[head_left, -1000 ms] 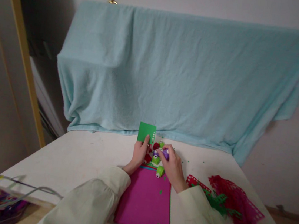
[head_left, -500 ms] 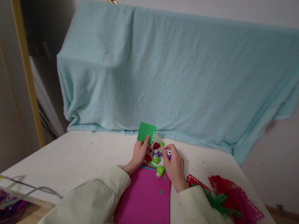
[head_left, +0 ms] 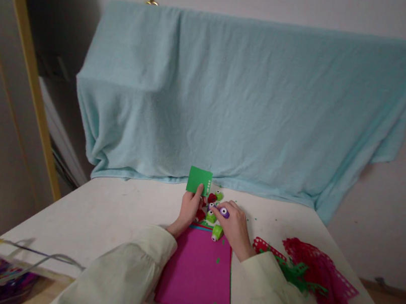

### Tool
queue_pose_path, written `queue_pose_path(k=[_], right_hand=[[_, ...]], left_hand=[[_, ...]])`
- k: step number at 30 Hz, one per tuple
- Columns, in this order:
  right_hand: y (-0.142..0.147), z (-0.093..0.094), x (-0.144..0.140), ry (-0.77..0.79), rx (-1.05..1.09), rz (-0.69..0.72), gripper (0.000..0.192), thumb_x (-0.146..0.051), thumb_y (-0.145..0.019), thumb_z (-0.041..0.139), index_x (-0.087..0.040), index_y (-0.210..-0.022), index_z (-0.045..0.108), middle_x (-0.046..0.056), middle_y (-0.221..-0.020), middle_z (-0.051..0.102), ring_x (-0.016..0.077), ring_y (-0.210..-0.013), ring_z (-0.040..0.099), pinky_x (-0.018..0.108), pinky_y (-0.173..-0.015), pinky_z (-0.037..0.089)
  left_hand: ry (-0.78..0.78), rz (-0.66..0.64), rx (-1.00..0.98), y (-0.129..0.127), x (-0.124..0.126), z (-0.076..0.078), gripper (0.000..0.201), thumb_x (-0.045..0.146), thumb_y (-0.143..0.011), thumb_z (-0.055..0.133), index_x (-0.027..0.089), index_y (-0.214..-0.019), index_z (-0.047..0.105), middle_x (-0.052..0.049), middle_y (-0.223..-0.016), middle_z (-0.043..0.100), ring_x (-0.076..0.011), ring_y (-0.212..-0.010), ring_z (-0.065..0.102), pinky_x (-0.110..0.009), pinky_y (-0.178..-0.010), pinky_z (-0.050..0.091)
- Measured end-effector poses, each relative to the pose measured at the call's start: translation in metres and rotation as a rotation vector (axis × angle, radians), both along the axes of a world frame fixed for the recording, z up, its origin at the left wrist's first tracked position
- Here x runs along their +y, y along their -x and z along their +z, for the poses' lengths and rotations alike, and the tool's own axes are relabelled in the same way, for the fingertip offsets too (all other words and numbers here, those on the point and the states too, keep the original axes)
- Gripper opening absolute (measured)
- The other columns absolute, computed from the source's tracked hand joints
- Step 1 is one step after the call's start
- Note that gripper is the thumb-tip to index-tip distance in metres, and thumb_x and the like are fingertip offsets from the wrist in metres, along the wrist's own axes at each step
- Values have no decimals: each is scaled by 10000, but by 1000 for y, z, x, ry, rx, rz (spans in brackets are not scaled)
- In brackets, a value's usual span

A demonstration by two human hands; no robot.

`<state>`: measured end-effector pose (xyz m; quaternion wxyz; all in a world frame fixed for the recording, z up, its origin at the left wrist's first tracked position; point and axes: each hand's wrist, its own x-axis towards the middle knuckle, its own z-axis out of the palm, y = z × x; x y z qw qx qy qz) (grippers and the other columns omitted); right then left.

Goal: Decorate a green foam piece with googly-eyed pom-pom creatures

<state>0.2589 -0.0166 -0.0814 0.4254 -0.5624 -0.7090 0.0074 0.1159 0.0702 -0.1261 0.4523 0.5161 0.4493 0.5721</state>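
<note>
Two hands on white table (head_left: 109, 219): left fingers (head_left: 199, 190) grip green card (head_left: 199, 179), right fingers (head_left: 216, 213) pinch purple punch (head_left: 223, 211).

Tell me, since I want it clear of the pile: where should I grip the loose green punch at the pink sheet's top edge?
Pinch the green punch across its rounded sides, coming from above and the near side; it lies apart from the cluster, beside the right hand.
</note>
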Motion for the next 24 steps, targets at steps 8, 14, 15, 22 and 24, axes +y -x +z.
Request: queue_pose_path(k=[8,14,15,22,24], right_hand=[[1,3,-4,31,-32,22,290,-464,-911,513,-235,-792,646,29,-775,646,184,-744,625,270,-718,447],[3,6,-6,48,-54,-1,320,-510,-874,548,-230,-751,643,30,-741,662,178,-705,616,252,-666,419],[3,6,-7,53,-59,-6,318,-514,-871,550,-231,-756,643,24,-731,665,174,-691,615,247,-650,411],[3,5,-8,88,-116,-82,296,-515,-871,539,-249,-781,631,-24,-605,635,153,-579,604,231,-542,327],[3,6,-8,79,-118,-105,296,-516,-879,523,-251,-802,630,-24,-598,632,153,-559,598,232,-527,312]], left_hand=[[-8,-2,-3,0,-2,1,607,668,-806,468,151,-489,502,10,-398,437,-86,-378,402,-213,-412,274],[10,-12,13,1,-2,0,616,670,-810,460,147,-490,524,13,-375,420,-89,-360,379,-220,-397,243],[13,-19,15,1,-2,0,617,670,-812,455,147,-493,527,13,-372,419,-91,-357,379,-221,-396,242],[4,-13,33,1,-3,2,619,672,-810,457,156,-470,497,10,-373,423,-90,-358,382,-222,-396,246],[0,-1,37,1,-3,2,622,673,-799,472,160,-448,471,8,-374,422,-86,-361,381,-220,-401,251]])
